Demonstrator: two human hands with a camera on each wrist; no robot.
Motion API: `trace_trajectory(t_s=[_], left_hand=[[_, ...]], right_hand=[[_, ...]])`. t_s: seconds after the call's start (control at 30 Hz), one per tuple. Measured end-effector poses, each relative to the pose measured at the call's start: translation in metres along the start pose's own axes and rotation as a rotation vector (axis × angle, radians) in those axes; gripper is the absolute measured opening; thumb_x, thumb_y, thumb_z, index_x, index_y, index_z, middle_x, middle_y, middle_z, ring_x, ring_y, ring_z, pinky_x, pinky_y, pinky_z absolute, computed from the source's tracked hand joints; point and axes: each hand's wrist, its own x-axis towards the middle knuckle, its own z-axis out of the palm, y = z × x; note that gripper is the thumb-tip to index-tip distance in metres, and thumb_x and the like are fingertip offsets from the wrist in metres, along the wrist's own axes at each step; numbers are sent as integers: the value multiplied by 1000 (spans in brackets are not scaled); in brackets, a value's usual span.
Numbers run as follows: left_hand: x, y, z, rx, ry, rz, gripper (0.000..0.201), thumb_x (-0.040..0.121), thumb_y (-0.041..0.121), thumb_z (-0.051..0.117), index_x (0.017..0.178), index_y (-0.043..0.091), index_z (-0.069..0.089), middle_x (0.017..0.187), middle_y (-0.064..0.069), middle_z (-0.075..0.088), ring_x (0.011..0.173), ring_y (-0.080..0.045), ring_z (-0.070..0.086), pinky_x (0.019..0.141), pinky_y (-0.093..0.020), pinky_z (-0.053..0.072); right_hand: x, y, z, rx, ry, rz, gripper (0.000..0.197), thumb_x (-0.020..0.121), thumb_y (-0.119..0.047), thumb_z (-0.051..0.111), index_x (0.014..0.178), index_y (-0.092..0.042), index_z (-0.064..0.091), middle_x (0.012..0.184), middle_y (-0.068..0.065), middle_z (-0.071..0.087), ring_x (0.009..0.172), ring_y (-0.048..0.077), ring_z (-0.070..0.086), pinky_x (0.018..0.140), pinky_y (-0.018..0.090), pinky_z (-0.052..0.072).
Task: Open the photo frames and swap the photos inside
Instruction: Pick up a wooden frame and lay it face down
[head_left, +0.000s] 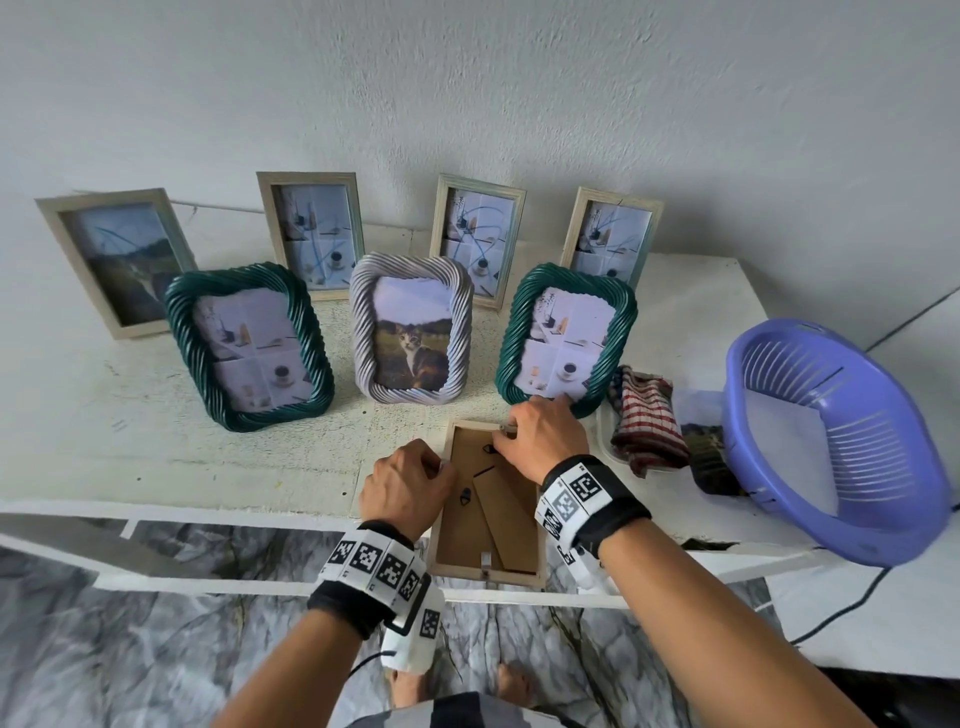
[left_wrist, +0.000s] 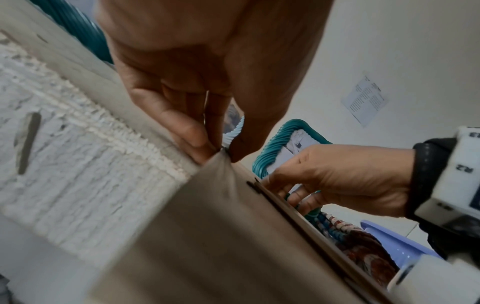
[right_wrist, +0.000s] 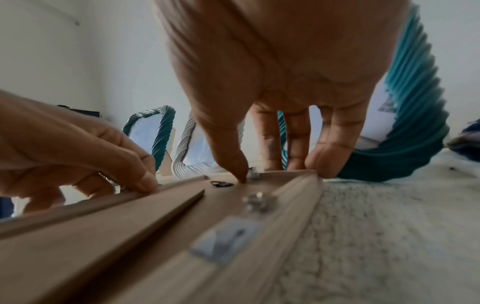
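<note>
Item: pale wooden photo frame (head_left: 488, 506), face down at the near edge of the white tabletop (head_left: 156, 415), brown backing board up for access. Left hand (head_left: 405, 488) pinches a tab on its left rail; right hand (head_left: 540, 436) braces the far rail, thumb pressing beside a clip, presumably to free the backing.

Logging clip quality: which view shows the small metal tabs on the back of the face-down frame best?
The right wrist view: two metal tabs sit close along the wooden frame edge. The head view shows them tiny. The left wrist view shows only the frame's blurred side.

loose photo (head_left: 710, 453) half under basket (head_left: 831, 441); frame's front face-down, unseen
</note>
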Motion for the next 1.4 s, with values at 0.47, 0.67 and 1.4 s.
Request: trace_trajectory(t_s=[0.47,0.67,1.4], left_hand=[[0,-1,-2,2,7,35,17,84,39,60,82,23,64,86,-1,68,78,-22,55,70,-28,40],[1,-4,-3,-48,-4,84,19,86,40,62,87,22,67,81,4,69,87,-24,65,78,-35,52],[-16,-23,-10,-295,-147,85,15,84,19,71,98,15,68,78,-1,72,68,-18,71,52,-37,60]], right_hand=[[9,17,-12,-42,-28,-184,17,90,-22,62,80,-12,72,74,6,70,69,21,66,66,30,55],[-20,15,-11,25,80,-200,24,94,-28,54,105,-9,62,97,7,59,89,23,56,72,34,52],[-137,-12,42,82,96,-340,18,80,-33,70,84,-18,59,88,-4,51,76,14,52,69,30,52]])
